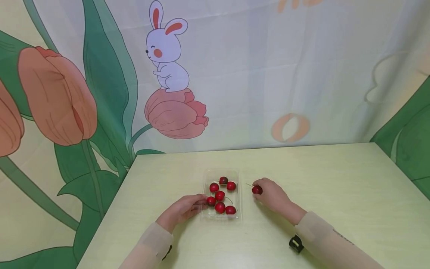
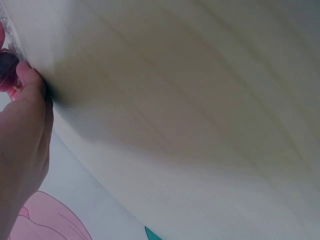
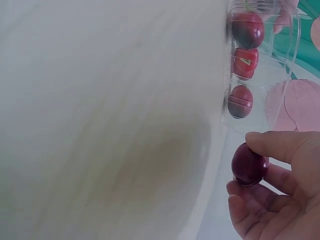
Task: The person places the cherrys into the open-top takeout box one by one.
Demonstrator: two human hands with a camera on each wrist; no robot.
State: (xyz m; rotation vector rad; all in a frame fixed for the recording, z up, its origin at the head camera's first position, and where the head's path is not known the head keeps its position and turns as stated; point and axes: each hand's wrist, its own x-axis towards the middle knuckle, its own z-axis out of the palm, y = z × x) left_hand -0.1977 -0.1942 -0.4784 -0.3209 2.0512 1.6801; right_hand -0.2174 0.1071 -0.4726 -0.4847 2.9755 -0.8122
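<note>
In the head view a clear plastic box (image 1: pixel 221 172) holds several dark red cherries (image 1: pixel 220 207), some with thin stems. My left hand (image 1: pixel 184 209) rests its straight fingers against the box's left side. Only the hand's edge and a bit of the box appear in the left wrist view. My right hand (image 1: pixel 272 196) pinches one cherry (image 3: pixel 250 164) between thumb and fingers, just to the right of the box. Its stem points left in the head view. The right wrist view shows this cherry apart from the box.
The pale wooden table (image 1: pixel 336 179) ends at the back against a printed cloth (image 1: pixel 235 74) with a rabbit and tulips. A small black device (image 1: pixel 296 244) sits at the right wrist.
</note>
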